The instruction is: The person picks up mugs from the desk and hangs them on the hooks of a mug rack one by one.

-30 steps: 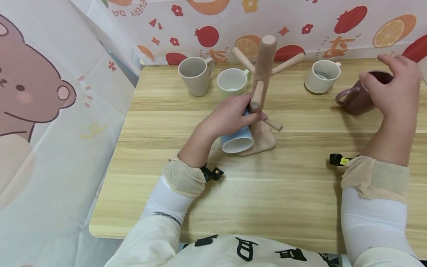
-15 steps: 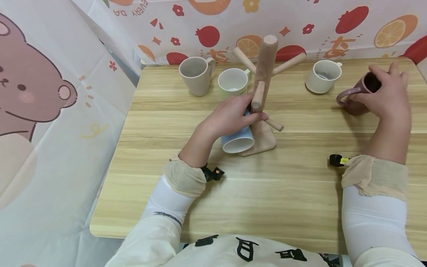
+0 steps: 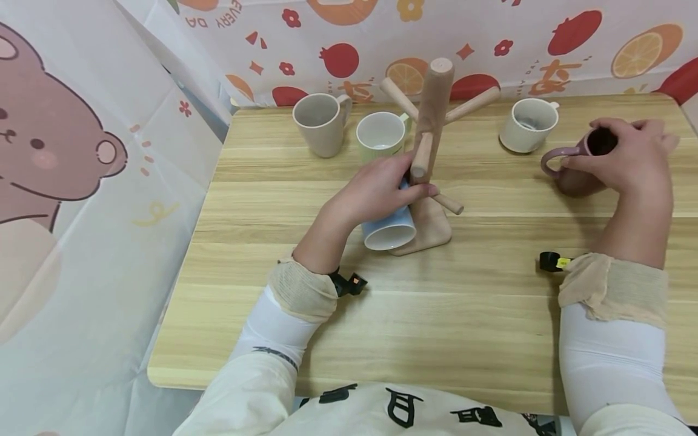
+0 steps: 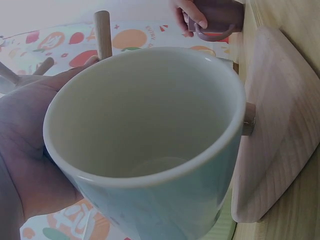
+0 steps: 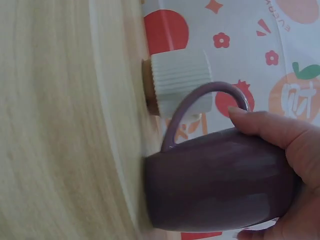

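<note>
My left hand (image 3: 373,188) grips the post of a wooden mug tree (image 3: 433,115), its thumb across the front. A light blue mug (image 3: 388,230) lies sideways on the tree beneath that palm, mouth toward me; in the left wrist view the blue mug (image 4: 170,200) fills the middle and hides most of the post. My right hand (image 3: 632,154) holds a dark purple mug (image 3: 580,178) around its upper part, thumb near the handle. The purple mug (image 5: 220,180) has its handle turned left toward a ribbed white cup (image 5: 180,82) in the right wrist view.
A beige mug (image 3: 322,130) and a pale green mug (image 3: 380,133) stand at the back, left of the tree's post. The small white cup (image 3: 528,127) stands between tree and purple mug. A printed cloth (image 3: 371,30) hangs behind the wooden table (image 3: 463,327).
My right hand has come down onto the purple mug and taken hold of it; the mug has shifted slightly left. The left hand, blue mug and tree have stayed in place.
</note>
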The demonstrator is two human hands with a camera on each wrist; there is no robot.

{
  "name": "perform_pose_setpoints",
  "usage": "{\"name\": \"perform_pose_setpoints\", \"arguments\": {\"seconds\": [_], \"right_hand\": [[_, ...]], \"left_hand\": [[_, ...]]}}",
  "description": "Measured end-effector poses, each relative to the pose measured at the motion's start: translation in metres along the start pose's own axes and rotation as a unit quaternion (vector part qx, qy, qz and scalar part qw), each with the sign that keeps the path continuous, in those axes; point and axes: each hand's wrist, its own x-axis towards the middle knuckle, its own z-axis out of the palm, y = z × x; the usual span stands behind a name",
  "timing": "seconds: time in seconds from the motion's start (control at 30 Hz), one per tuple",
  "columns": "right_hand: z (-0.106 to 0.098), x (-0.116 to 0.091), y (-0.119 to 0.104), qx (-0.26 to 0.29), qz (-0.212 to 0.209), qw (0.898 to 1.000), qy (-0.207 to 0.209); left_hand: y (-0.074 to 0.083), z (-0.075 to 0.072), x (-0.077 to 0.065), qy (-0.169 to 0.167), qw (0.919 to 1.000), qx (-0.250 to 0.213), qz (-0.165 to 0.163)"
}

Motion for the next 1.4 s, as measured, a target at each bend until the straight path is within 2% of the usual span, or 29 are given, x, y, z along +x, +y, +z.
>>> {"name": "perform_pose_setpoints", "arguments": {"seconds": [0.17, 0.27, 0.43, 0.7, 0.9, 1.2, 1.4], "right_hand": [[0.0, -0.005, -0.003, -0.021, -0.023, 0.999, -0.025], [0.0, -0.008, -0.006, -0.037, -0.055, 0.997, -0.049], [-0.001, -0.011, -0.011, -0.059, -0.119, 0.987, -0.092], [-0.001, -0.009, -0.017, -0.074, -0.205, 0.971, -0.094], [0.002, -0.012, -0.018, -0.084, -0.201, 0.97, -0.106], [0.005, -0.016, -0.025, -0.083, -0.157, 0.976, -0.124], [0.004, -0.02, -0.03, -0.091, -0.163, 0.973, -0.136]], "left_hand": [[0.0, 0.001, 0.0, 0.005, 1.0, 0.005, 0.006], [0.0, 0.001, 0.0, 0.007, 0.9999, 0.002, 0.009], [0.0, -0.001, -0.001, 0.003, 1.0, -0.002, 0.007], [-0.002, -0.002, -0.001, 0.009, 0.9999, -0.001, 0.009], [-0.002, -0.001, -0.002, 0.001, 0.9999, 0.004, 0.009], [-0.003, 0.0, 0.0, -0.006, 1.0, 0.004, 0.005], [-0.003, 0.0, 0.001, -0.017, 0.9998, 0.004, 0.0]]}}
